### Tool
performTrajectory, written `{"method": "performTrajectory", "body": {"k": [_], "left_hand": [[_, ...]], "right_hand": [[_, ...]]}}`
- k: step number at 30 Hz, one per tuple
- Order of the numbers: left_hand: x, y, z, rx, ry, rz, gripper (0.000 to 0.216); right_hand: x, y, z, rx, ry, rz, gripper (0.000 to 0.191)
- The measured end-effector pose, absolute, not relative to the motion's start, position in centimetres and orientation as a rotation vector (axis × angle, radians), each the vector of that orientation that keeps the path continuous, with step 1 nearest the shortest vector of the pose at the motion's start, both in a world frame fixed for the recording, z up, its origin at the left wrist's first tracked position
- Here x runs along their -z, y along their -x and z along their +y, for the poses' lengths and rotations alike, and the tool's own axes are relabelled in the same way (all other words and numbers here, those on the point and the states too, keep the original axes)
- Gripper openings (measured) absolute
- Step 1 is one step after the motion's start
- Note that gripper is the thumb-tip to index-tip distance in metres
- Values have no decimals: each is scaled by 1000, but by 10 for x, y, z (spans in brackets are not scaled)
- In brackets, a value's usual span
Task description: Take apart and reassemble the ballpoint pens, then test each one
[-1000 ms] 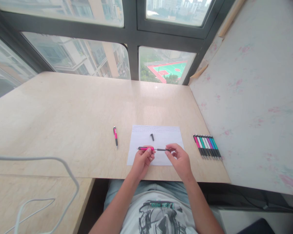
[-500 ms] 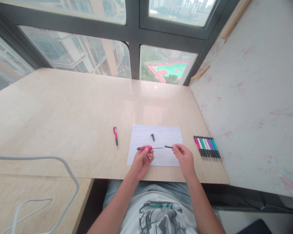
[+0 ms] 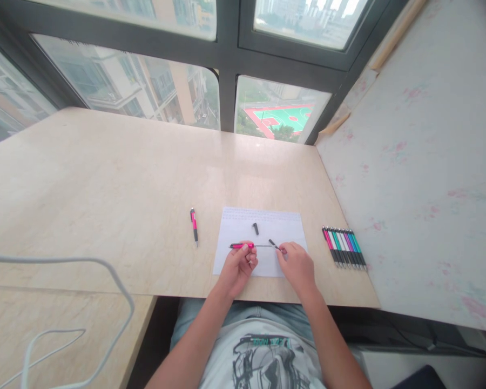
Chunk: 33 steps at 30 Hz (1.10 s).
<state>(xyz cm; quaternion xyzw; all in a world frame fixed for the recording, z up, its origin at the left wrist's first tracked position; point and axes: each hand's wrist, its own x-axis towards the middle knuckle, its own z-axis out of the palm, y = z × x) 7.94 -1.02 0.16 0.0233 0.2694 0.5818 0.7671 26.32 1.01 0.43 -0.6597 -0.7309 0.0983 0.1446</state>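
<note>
My left hand [image 3: 238, 268] grips a pink pen barrel [image 3: 241, 246] with its thin refill sticking out to the right. My right hand [image 3: 296, 265] pinches a small black grip piece [image 3: 272, 243] at the refill's tip, tilted up to the left. Both hands hover over a white sheet of paper [image 3: 263, 258]. A small black pen part [image 3: 256, 228] lies on the paper above the hands.
A whole pink pen [image 3: 194, 226] lies on the beige table [image 3: 105, 189] left of the paper. A row of several pens [image 3: 344, 246] lies to the right. A white cable [image 3: 85, 302] loops at the left. A pale board [image 3: 421, 162] leans at the right.
My right hand pulled the black grip piece off the refill to the right, then came back left; the piece is now tilted at the refill's tip. The left hand stayed put.
</note>
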Motion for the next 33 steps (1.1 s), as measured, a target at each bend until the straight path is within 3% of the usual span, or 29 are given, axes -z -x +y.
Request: {"method": "performTrajectory", "body": {"k": [11, 19, 24, 29, 33], "left_hand": [[-1, -80, -10, -1249, -92, 587, 18], [-1, -81, -11, -1223, -118, 623, 19], [-1, -83, -11, -1219, -181, 641, 19], [-3, -85, -12, -1200, -275, 690, 19], [-4, -86, -12, -1179, -302, 739, 22]], "right_hand": [[-9, -221, 51, -371, 1793, -1939, 26], [-19, -245, 26, -1150, 1427, -1297, 52], [-38, -257, 7, -1204, 1330, -1373, 44], [-49, -255, 4, -1009, 1374, -1639, 24], [-49, -254, 5, -917, 1379, -1721, 19]]}}
